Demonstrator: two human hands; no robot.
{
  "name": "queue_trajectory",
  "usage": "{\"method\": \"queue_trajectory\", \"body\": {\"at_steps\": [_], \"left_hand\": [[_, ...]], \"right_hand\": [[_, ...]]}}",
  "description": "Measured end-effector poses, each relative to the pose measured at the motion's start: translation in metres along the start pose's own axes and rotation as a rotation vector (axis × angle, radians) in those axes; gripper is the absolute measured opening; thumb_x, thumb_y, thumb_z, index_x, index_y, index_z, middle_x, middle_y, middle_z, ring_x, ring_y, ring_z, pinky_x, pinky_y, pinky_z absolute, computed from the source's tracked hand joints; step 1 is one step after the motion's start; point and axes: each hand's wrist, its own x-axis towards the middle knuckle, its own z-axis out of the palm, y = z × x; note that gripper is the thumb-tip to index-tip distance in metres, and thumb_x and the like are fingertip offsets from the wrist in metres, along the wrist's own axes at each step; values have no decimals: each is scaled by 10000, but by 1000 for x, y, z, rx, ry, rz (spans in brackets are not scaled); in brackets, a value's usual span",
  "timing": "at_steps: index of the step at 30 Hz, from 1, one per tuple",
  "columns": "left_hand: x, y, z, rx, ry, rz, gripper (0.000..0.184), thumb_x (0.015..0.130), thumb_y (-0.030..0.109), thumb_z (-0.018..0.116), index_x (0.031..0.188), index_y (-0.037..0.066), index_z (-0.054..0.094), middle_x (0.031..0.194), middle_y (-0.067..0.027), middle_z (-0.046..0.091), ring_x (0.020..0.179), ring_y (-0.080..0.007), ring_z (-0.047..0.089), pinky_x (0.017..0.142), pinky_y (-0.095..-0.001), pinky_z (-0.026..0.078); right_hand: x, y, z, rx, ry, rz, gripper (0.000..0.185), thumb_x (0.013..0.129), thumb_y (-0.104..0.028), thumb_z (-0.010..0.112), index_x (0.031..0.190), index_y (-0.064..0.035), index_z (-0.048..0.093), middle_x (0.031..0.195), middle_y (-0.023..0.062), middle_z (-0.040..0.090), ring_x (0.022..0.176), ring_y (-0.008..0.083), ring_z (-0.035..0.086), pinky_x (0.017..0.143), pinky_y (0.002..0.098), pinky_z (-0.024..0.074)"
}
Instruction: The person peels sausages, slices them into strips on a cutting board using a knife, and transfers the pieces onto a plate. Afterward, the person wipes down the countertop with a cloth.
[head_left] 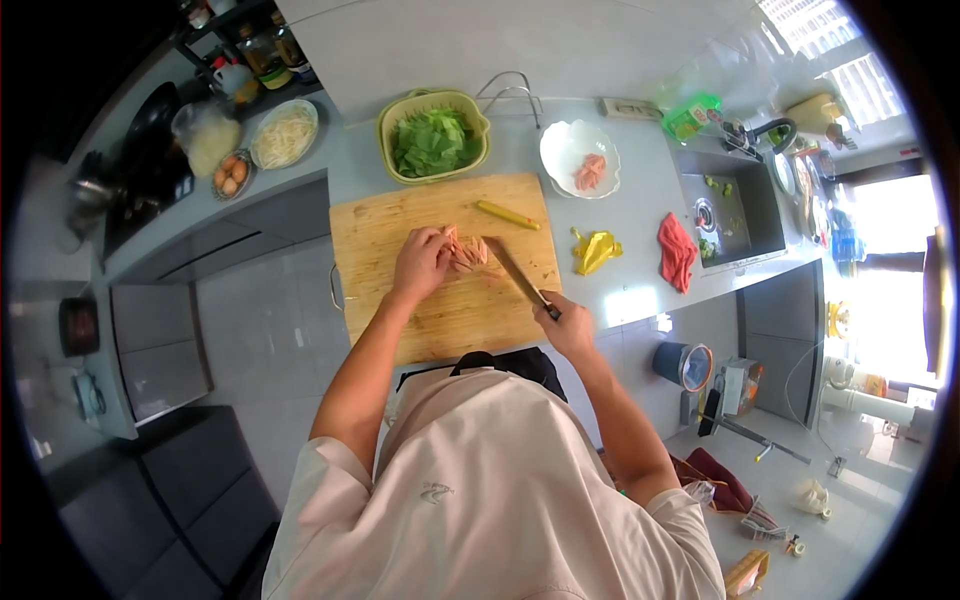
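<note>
My right hand [566, 325] is closed round the dark handle of a kitchen knife [517, 270], its blade slanting up and left across the wooden cutting board [380, 325]. The tip end lies beside a small heap of cut pink ham sausage [468, 252]. Curled fingers of my left hand [424, 262] press on the left side of that heap. Above it on the board rests a yellow-wrapped sausage stick [508, 214]. A crumpled yellow wrapper [597, 252] lies on the counter, right of the board. More pink pieces sit in a white scalloped bowl [566, 150].
Behind the board stands a yellow-green basket [382, 140] of leafy greens. A red cloth [677, 252] lies near the sink [765, 215]. To the left are a plate of pale shreds [285, 135], eggs [231, 174] in a bowl and a plastic bag [207, 138].
</note>
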Motion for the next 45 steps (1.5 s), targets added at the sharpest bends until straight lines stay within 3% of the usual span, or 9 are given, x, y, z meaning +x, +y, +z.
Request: {"method": "queue_trajectory", "body": {"at_steps": [3, 6, 10, 15, 21, 30, 35, 42, 45], "left_hand": [[-2, -4, 14, 52, 151, 79, 196, 951, 52, 684, 1146, 46, 708, 1278, -147, 662, 1225, -366, 624, 975, -452, 556], [-2, -11, 25, 33, 211, 121, 238, 937, 53, 694, 1173, 29, 672, 1351, -173, 642, 1274, -375, 613, 1007, -466, 545], [-6, -13, 27, -178, 19, -48, 300, 885, 93, 741, 1160, 25, 642, 1395, -197, 611, 1290, -392, 605, 1040, -484, 528], [2, -6, 23, -45, 172, 77, 482, 852, 177, 776, 1270, 10, 602, 1448, -246, 569, 1337, -455, 563, 1091, -506, 499], [4, -13, 37, -4, 66, 206, 619, 918, 227, 720, 1448, -32, 530, 1476, -263, 549, 1390, -482, 511, 1170, -539, 431], [-7, 10, 41, -246, 158, 22, 670, 930, 247, 786, 1465, -38, 501, 1430, -256, 581, 1343, -441, 568, 1137, -480, 468], [1, 17, 35, -508, 183, -151, 689, 907, 186, 821, 1478, -31, 502, 1433, -237, 592, 1324, -402, 599, 1115, -434, 491], [96, 83, 79, -347, 188, 129, 631, 893, 173, 829, 1423, -29, 553, 1437, -240, 595, 1309, -421, 600, 1109, -459, 504], [148, 122, 119, -389, 152, 154, 430, 965, 134, 756, 1353, 6, 622, 1418, -214, 608, 1284, -415, 609, 1071, -450, 524]], "right_hand": [[-4, 18, 26, 584, -103, 320, 264, 1050, -284, 689, 992, -30, 733, 697, 42, 678, 572, 145, 619, 555, 327, 504], [-20, 33, 49, 839, -89, 427, 297, 1085, -306, 660, 925, -56, 641, 689, 26, 626, 555, 110, 574, 528, 279, 484], [-33, 37, 69, 1030, -2, 525, 240, 1086, -260, 664, 954, -62, 631, 737, 35, 638, 557, 120, 567, 531, 279, 500], [-32, 21, 83, 1074, -42, 520, 178, 1080, -204, 667, 1032, -33, 654, 812, 40, 670, 668, 132, 631, 608, 294, 553], [-19, -12, 113, 956, -105, 470, 181, 1066, -179, 677, 1077, 2, 683, 896, 81, 735, 761, 149, 694, 695, 315, 594], [12, -68, 128, 683, -314, 354, 192, 1050, -172, 670, 1031, 17, 700, 865, 74, 735, 746, 150, 684, 731, 316, 581], [22, -63, 145, 1031, -292, 307, 182, 1029, -147, 691, 1038, 34, 709, 874, 85, 766, 723, 154, 717, 725, 324, 601], [70, -19, 56, 987, -143, 298, 135, 1024, -111, 676, 996, 21, 690, 860, 74, 724, 724, 151, 673, 699, 313, 563], [101, 4, 0, 1012, -45, 299, 127, 1013, -90, 666, 980, 31, 686, 833, 72, 718, 713, 156, 671, 675, 314, 561]]}}
